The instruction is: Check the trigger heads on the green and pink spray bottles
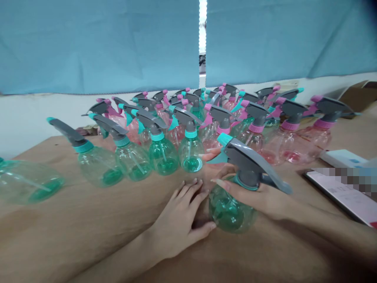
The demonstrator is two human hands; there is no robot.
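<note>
Right hand (259, 196) closed around the neck of a green spray bottle (231, 210) standing on the brown table (73, 228), left hand (179, 222) open and flat just beside it, thumb near its base, rows of green and pink bottles (191, 151) behind, white papers (344, 190) at right

Clear green-tinted plastic spray bottle (229, 210) with matt grey plastic trigger head and teal collar, glossy and smooth, gripped in the right hand (259, 196). Left hand (179, 224) flat on matt brown paper-like table covering (73, 232) just left of that bottle. Behind the bottle, rows of glossy translucent green and pink plastic spray bottles (191, 151). Farther behind, matt blue cloth curtain (100, 43).
</note>
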